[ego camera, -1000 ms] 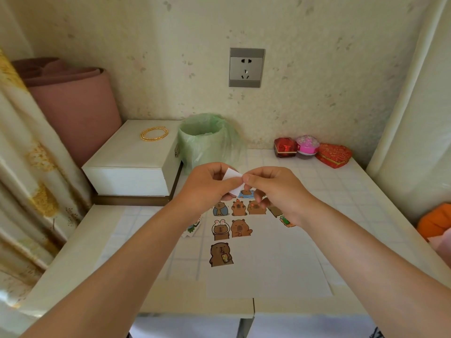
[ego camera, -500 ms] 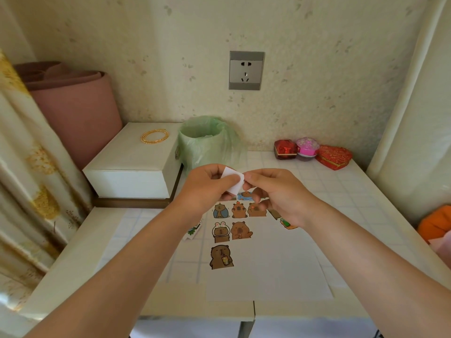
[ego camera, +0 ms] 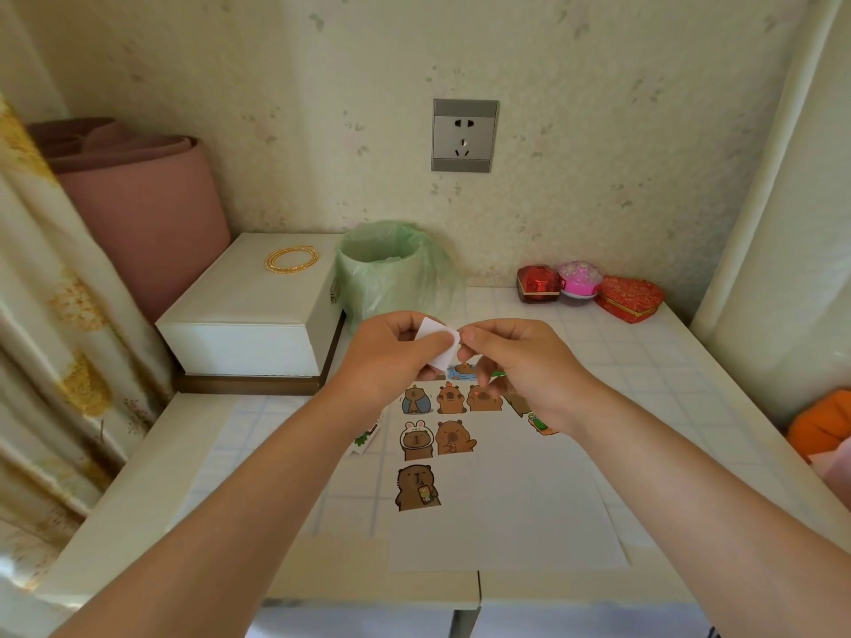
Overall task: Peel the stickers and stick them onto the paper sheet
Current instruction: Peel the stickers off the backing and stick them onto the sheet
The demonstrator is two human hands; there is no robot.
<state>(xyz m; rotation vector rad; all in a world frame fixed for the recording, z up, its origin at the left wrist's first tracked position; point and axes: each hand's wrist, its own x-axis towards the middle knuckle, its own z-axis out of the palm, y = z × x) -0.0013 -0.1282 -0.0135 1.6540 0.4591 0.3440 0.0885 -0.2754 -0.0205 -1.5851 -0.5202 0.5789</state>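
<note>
While the tiled table [ego camera: 667, 361] carried the paper sheet [ego camera: 529, 513] at its centre, with capybara stickers [ego camera: 416, 488] filling the sheet's ten-to-twelve o'clock part, both hands hovered just above the sheet's twelve o'clock edge. The left hand [ego camera: 391, 356] had its fingers curled, thumb and forefinger pinching a small white sticker piece [ego camera: 437, 343] by its nine o'clock side. The right hand [ego camera: 520, 361] pinched the three o'clock corner between curled thumb and fingertip. Whether the sticker had begun to lift from its backing could not be told. The peel would likely go best slowly from that corner, left grip firm, sticky face kept off the fingers. Bare paper lay from three to six o'clock for placing it.
</note>
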